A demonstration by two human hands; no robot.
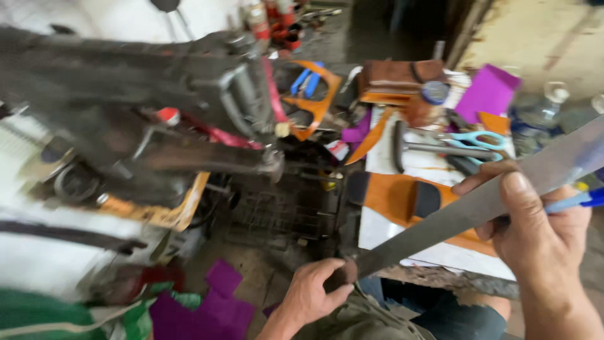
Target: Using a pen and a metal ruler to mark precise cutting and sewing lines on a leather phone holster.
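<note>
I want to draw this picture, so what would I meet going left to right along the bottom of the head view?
Green cloth → purple scraps → left hand → long grey file → right hand.

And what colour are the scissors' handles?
Light teal, on the scissors lying on the white table, in the head view.

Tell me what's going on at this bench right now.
A person holds a long flat metal file with both hands: the right hand grips its upper part, and the left hand pinches the lower tip. Behind it, orange leather pieces lie on a white board with teal scissors. A dark machine stands to the left, blurred.
</note>
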